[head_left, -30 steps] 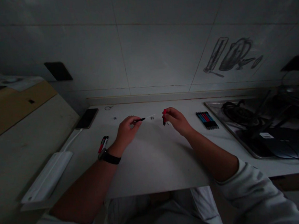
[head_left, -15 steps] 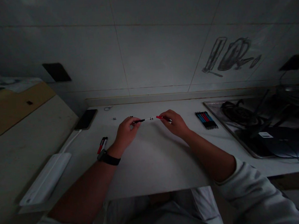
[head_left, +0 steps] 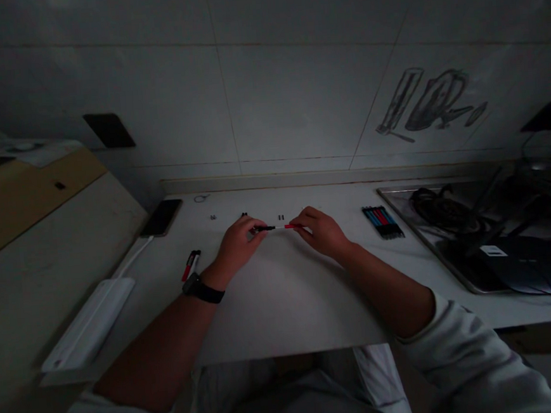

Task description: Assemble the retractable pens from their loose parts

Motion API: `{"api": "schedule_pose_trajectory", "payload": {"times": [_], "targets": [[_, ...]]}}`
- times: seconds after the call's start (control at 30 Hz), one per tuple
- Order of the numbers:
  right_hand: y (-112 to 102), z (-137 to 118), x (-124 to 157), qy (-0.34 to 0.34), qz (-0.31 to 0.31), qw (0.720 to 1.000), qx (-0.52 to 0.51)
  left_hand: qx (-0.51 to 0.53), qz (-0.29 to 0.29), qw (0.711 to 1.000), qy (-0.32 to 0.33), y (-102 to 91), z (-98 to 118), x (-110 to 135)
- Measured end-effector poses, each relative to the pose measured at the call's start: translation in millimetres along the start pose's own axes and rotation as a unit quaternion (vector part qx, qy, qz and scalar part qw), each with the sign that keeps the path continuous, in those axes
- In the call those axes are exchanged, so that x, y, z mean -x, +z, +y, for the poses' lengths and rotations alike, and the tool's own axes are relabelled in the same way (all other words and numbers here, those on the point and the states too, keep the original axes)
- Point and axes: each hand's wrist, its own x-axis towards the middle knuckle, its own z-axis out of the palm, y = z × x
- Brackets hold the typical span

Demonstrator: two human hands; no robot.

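Over the middle of the table, my left hand pinches a black pen part, its fingertips closed on it. Facing it, my right hand grips a red pen barrel between thumb and fingers. A thin whitish refill bridges the short gap between the two pieces, all roughly in one line. Just behind them lie small dark pieces. Other tiny dark parts sit beyond my left hand, and small greyish bits are farther left.
Several pens with red, blue and black parts lie side by side at right. Markers rest near my left wrist. A phone, a white power strip and its cable are at left. A metal tray holds dark devices and cables.
The black part and the red barrel have come closer together, so less of the refill shows between them. Both hands have moved slightly toward me.
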Motion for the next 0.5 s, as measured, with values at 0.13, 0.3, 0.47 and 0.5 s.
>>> {"api": "schedule_pose_trajectory", "payload": {"times": [0.13,0.3,0.47,0.5], "targets": [[2.0,-4.1,0.5,-0.022,-0.007,1.0,0.007,0.005,-0.024,1.0,0.018,1.6,5.2,1.0],[1.1,-8.5,0.2,-0.039,-0.016,0.999,0.003,0.005,-0.044,0.999,0.021,3.3,5.9,1.8],[0.1,-10.3,0.2,-0.041,-0.014,0.999,0.009,-0.002,-0.053,0.998,0.019,5.1,2.8,2.1],[-0.2,-10.7,0.2,-0.041,-0.014,0.999,0.009,-0.001,-0.054,0.998,0.02,5.3,2.6,2.2]]}}
